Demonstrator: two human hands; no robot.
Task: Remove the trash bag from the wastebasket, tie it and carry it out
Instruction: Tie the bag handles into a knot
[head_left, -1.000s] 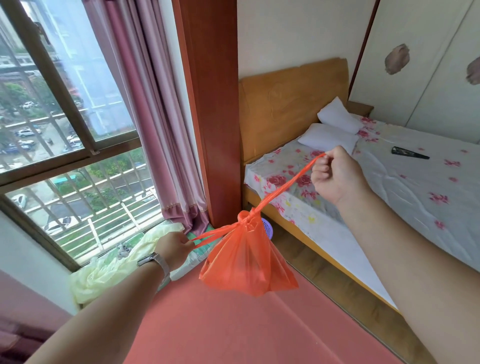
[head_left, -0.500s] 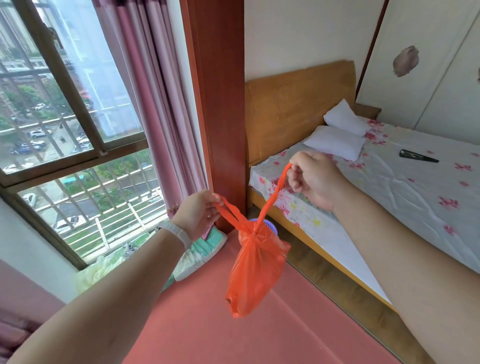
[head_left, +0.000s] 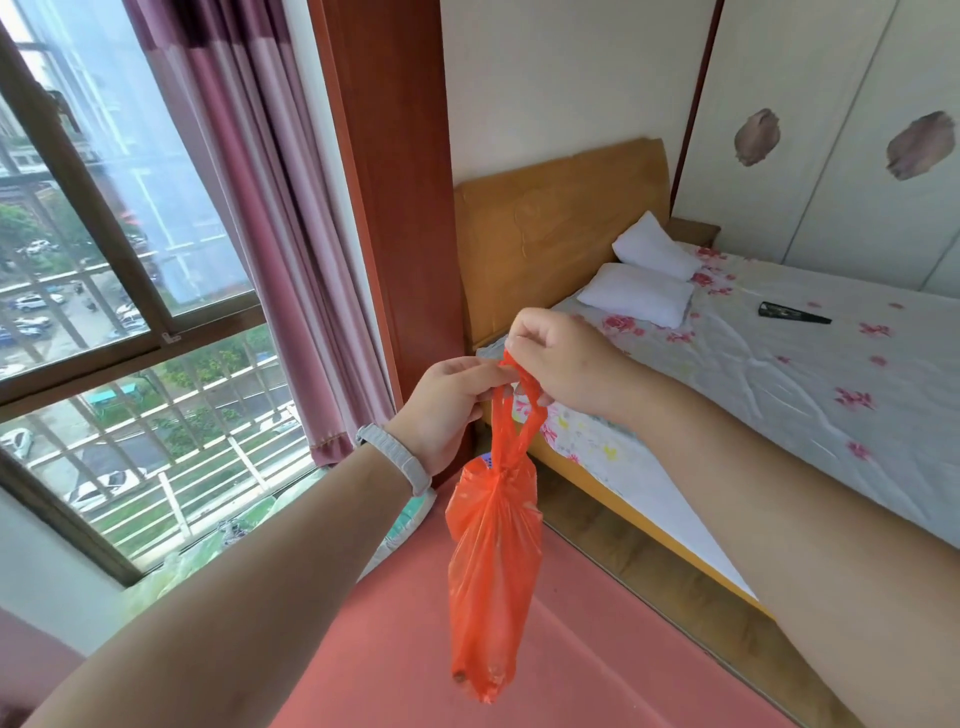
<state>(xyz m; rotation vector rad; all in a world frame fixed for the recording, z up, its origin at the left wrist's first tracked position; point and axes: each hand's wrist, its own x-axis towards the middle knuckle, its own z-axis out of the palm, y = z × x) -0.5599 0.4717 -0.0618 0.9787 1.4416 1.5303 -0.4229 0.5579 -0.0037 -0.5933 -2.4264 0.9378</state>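
An orange trash bag (head_left: 491, 566) hangs in the air in front of me, long and narrow, knotted near its top. Its two handle strips run up from the knot into both hands. My left hand (head_left: 451, 410), with a grey watch band on the wrist, pinches one strip. My right hand (head_left: 558, 361) grips the other strip, and the two hands touch above the bag. A sliver of the purple wastebasket (head_left: 485, 460) shows behind the knot, on the floor by the bed corner; most of it is hidden.
A bed (head_left: 779, 395) with a floral sheet, two white pillows and a dark object (head_left: 792, 313) fills the right. A window (head_left: 104, 312), pink curtain (head_left: 291, 218) and red-brown pillar (head_left: 395, 208) stand left. A pale yellow-green bag (head_left: 208, 551) lies on the sill. Red floor (head_left: 405, 649) lies below.
My hands, first pulling the strips wide apart, have come together and risen. The bag, first bunched wide, now hangs straight down below them.
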